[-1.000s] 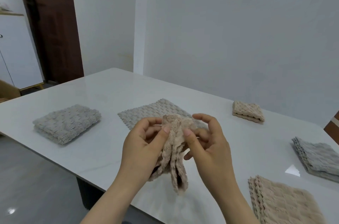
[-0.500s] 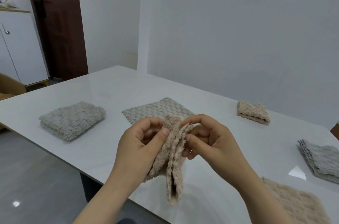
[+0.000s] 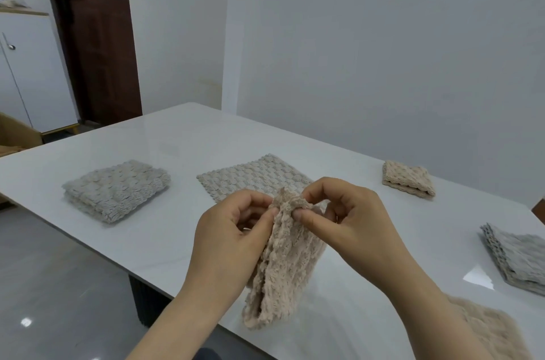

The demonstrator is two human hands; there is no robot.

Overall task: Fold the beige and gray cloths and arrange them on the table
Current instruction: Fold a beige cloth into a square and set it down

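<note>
A beige cloth [image 3: 283, 265] hangs folded in the air above the near table edge. My left hand [image 3: 233, 238] and my right hand [image 3: 351, 224] both pinch its top edge. Behind them a gray cloth [image 3: 253, 176] lies flat and unfolded on the white table [image 3: 177, 138]. A folded gray cloth [image 3: 116, 190] rests at the left. A small folded beige cloth [image 3: 408, 179] sits at the far right. A gray folded cloth [image 3: 516, 259] lies at the right edge, and a beige cloth [image 3: 489, 330] lies at the near right, partly behind my right forearm.
The table's near edge runs diagonally, with a dark leg [image 3: 141, 303] beneath and gray floor at the left. A brown door [image 3: 94, 32] and a white cabinet [image 3: 26, 73] stand at the back left. White walls close the far side.
Both hands stay on the top edge of the beige cloth. The cloth hangs a little wider and flatter than before. The view has shifted slightly.
</note>
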